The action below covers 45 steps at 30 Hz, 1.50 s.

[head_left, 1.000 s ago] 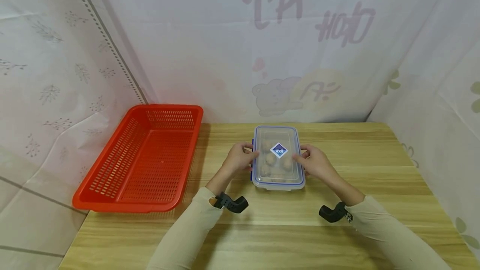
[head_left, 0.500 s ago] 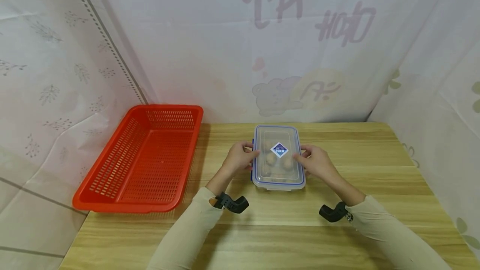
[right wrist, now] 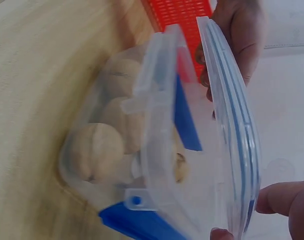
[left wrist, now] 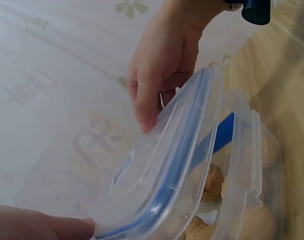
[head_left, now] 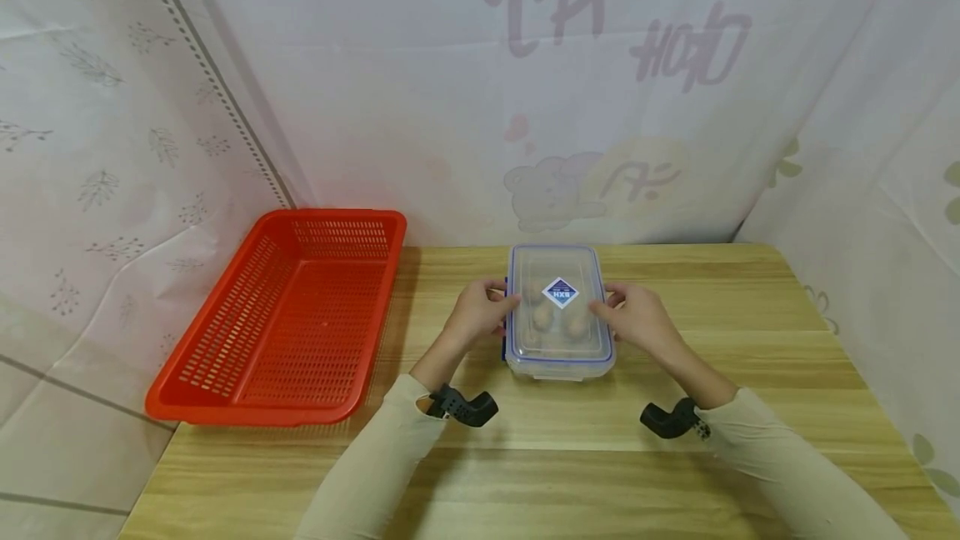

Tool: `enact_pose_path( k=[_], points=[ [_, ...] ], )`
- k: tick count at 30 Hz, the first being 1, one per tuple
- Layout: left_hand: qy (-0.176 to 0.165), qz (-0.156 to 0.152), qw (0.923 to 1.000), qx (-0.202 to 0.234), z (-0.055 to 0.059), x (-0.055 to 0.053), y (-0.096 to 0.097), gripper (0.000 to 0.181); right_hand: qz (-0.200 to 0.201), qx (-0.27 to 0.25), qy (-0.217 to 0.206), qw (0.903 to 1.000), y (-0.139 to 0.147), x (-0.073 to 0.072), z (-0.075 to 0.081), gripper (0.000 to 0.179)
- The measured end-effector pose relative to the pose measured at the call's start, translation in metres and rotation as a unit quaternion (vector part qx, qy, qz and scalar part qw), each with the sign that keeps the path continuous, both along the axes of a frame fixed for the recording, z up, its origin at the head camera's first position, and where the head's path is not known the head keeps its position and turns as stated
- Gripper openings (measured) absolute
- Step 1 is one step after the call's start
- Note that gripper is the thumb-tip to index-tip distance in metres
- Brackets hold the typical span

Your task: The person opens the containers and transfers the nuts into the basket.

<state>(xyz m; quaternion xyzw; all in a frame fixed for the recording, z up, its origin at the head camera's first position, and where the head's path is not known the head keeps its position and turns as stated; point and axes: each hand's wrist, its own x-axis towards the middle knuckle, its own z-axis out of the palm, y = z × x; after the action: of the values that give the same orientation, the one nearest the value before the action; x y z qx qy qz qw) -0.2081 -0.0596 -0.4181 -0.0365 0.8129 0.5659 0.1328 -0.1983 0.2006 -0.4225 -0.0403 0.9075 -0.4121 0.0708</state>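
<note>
A clear lid (head_left: 557, 263) with a blue seal and a diamond sticker is lifted off the clear food container (right wrist: 159, 150), with a gap between them in both wrist views. My left hand (head_left: 477, 309) pinches the lid's left edge, thumb on top. On the opposite edge my right hand (head_left: 634, 312) holds it the same way. Inside the container lie several brown walnuts (right wrist: 97, 151), one of them also seen in the left wrist view. Blue latches (right wrist: 185, 117) stand folded outward along the container's sides. Most of the container is hidden below the lid in the head view.
A red perforated basket (head_left: 322, 323) stands on the left of the wooden table (head_left: 540, 482). Behind the table hangs a pale printed curtain (head_left: 450, 107). Black camera mounts (head_left: 468, 407) sit on both wrists.
The lid has risen off the container and shifted slightly toward the back, both hands moving with it. The basket has stayed in place.
</note>
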Motion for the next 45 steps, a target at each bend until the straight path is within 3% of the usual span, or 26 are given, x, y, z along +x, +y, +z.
enact_pose_path(
  k=[4,13,23,27,30,33,38,42,45],
  points=[
    [0.008,0.002,0.9998,0.015,0.006,0.001,0.0,0.043,0.0,0.003,0.006,1.0,0.002,-0.002,0.008,0.059],
    [0.071,-0.011,0.9966,0.042,0.019,0.003,-0.002,0.056,0.01,-0.074,-0.006,0.9972,0.008,-0.005,0.024,0.067],
    [0.131,-0.051,0.9895,0.034,0.028,0.003,-0.005,0.041,0.037,-0.171,-0.042,0.9837,0.013,-0.006,0.041,0.065],
    [0.162,-0.063,0.9838,0.043,0.033,0.001,-0.006,0.041,0.035,-0.201,-0.047,0.9778,0.016,-0.004,0.045,0.055],
    [0.197,-0.07,0.9775,0.026,0.038,0.001,-0.007,0.041,0.038,-0.23,-0.046,0.9713,0.017,-0.003,0.047,0.049],
    [0.233,-0.077,0.9695,-0.001,0.042,0.002,-0.009,0.04,0.056,-0.227,-0.018,0.9722,0.017,-0.002,0.049,0.042],
    [0.294,-0.068,0.953,-0.025,0.048,0.003,-0.011,0.032,0.077,-0.126,0.099,0.9841,0.015,0.003,0.053,0.021],
    [0.33,-0.052,0.9411,-0.05,0.052,0.002,-0.012,0.027,0.079,-0.065,0.18,0.9783,0.016,0.003,0.058,0.024],
    [0.341,-0.049,0.937,-0.056,0.054,0.0,-0.012,0.026,0.071,-0.042,0.204,0.9755,0.018,0.0,0.061,0.027]
  ],
)
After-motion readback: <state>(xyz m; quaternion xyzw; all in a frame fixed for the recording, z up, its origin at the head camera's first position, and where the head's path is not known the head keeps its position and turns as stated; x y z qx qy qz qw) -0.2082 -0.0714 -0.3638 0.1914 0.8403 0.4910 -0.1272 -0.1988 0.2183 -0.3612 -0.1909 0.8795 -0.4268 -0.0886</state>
